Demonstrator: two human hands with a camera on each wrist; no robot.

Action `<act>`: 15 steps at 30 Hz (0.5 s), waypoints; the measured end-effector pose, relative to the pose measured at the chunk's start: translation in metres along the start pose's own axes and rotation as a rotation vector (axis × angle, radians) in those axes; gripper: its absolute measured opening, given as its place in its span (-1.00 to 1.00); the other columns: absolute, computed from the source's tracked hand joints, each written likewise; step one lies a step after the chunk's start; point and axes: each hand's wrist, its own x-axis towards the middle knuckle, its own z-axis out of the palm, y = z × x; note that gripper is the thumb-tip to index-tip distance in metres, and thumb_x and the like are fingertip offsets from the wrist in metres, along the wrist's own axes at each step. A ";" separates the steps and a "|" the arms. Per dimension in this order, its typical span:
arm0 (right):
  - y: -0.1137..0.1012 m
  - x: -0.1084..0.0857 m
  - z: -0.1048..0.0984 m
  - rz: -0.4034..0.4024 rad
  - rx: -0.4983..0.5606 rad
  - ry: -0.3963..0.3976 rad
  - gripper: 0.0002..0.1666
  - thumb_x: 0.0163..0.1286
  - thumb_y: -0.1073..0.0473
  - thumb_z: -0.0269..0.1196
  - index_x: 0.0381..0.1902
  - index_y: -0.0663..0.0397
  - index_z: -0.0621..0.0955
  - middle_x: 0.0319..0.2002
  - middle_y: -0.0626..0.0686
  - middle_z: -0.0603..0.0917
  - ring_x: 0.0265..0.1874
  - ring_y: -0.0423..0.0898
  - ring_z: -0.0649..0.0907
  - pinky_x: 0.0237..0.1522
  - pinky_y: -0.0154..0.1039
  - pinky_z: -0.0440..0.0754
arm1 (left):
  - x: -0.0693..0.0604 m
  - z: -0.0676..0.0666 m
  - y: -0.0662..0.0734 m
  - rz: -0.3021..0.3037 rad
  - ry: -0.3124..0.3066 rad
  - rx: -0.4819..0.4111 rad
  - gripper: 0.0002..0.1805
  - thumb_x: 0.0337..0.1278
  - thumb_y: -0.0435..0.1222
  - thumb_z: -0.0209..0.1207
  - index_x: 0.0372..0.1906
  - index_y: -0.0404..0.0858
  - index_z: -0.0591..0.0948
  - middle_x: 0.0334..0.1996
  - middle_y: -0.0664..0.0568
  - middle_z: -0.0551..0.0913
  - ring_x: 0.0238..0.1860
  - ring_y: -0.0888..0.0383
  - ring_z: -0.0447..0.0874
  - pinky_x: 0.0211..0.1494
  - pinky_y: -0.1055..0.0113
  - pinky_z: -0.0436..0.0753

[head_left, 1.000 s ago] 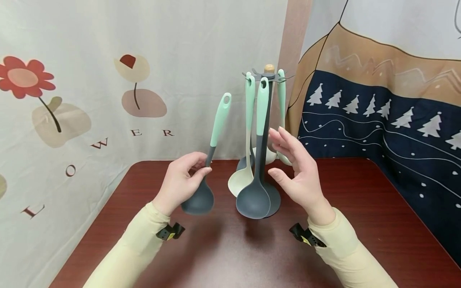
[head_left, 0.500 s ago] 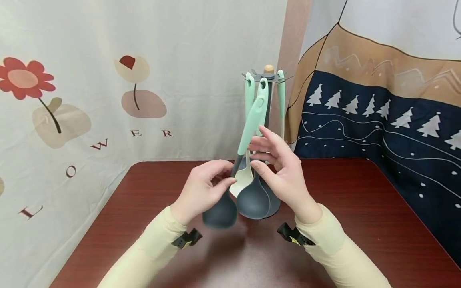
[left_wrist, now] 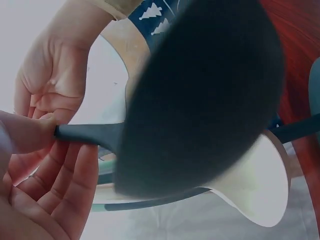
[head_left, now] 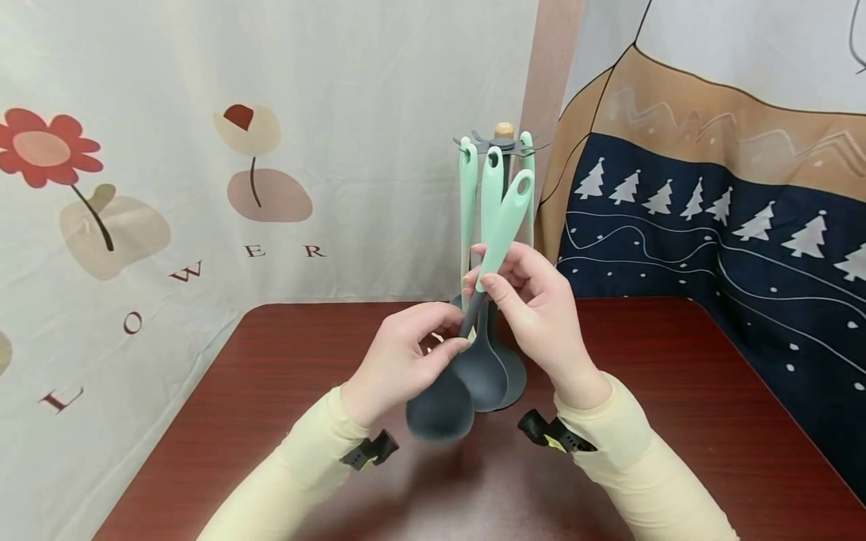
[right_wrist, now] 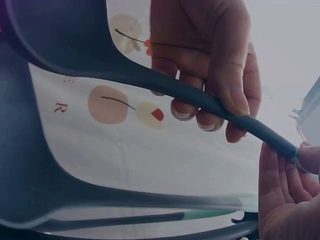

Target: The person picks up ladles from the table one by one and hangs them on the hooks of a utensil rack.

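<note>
A dark grey ladle [head_left: 440,409] with a mint-green handle is held tilted above the table, its bowl down and to the left. My left hand [head_left: 406,357] pinches its grey shaft between thumb and fingers. Just higher, my right hand [head_left: 541,323] pinches the lower end of the mint handle, thumb in front. In the right wrist view both hands meet the curved shaft [right_wrist: 200,97]. Behind stands a utensil rack [head_left: 504,129] with a wooden knob and hooks. Another grey ladle [head_left: 489,379] hangs from it, partly covered by the hands.
A cream-coloured ladle [left_wrist: 255,185] hangs on the rack beside the grey one, mostly hidden in the head view. Another mint handle [head_left: 527,161] shows at the rack's right. The reddish-brown table [head_left: 284,391] ends at printed curtains [head_left: 379,150] behind.
My left hand has carried the ladle rightward, in front of the rack. My right hand has moved left and taken hold of the lower mint handle.
</note>
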 end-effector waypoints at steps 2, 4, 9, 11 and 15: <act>-0.003 0.002 -0.004 0.007 -0.009 0.004 -0.64 0.38 0.50 0.18 0.13 0.37 0.55 -0.27 0.14 0.72 -0.31 -0.03 0.71 -0.19 -0.21 0.68 | 0.000 0.000 0.000 0.003 -0.005 -0.003 -0.74 0.05 -0.45 0.39 -0.11 -0.24 0.68 -0.31 0.11 0.68 -0.32 0.28 0.66 -0.38 0.38 0.65; -0.006 0.005 -0.010 0.015 -0.019 0.013 -0.64 0.39 0.50 0.17 0.13 0.38 0.55 -0.28 0.14 0.72 -0.32 -0.04 0.71 -0.21 -0.22 0.69 | -0.001 -0.001 -0.002 0.017 -0.005 -0.001 -0.67 0.06 -0.44 0.39 -0.02 -0.26 0.67 -0.26 0.07 0.70 -0.27 0.25 0.68 -0.35 0.37 0.66; -0.011 0.012 -0.029 0.040 -0.025 0.038 -0.66 0.40 0.50 0.16 0.12 0.41 0.56 -0.31 0.15 0.71 -0.37 -0.04 0.73 -0.18 -0.22 0.70 | -0.005 -0.005 -0.006 0.073 0.024 0.047 -0.52 0.03 -0.42 0.42 0.13 -0.28 0.63 -0.13 0.03 0.70 -0.14 0.17 0.69 -0.14 0.31 0.66; -0.012 0.015 -0.036 0.048 -0.025 0.042 -0.66 0.40 0.50 0.15 0.11 0.42 0.56 -0.32 0.15 0.71 -0.37 -0.04 0.73 -0.16 -0.23 0.70 | -0.007 -0.008 -0.008 0.087 0.037 0.070 -0.49 0.01 -0.42 0.43 0.15 -0.28 0.62 -0.09 0.02 0.70 -0.11 0.14 0.67 -0.06 0.27 0.64; -0.010 0.020 -0.048 0.070 -0.047 0.037 -0.66 0.40 0.50 0.15 0.11 0.42 0.57 -0.32 0.13 0.72 -0.38 -0.05 0.73 -0.17 -0.25 0.70 | -0.013 -0.013 -0.012 0.083 0.056 0.124 -0.44 0.00 -0.39 0.44 0.19 -0.30 0.60 -0.02 0.01 0.68 -0.02 0.11 0.63 0.08 0.22 0.58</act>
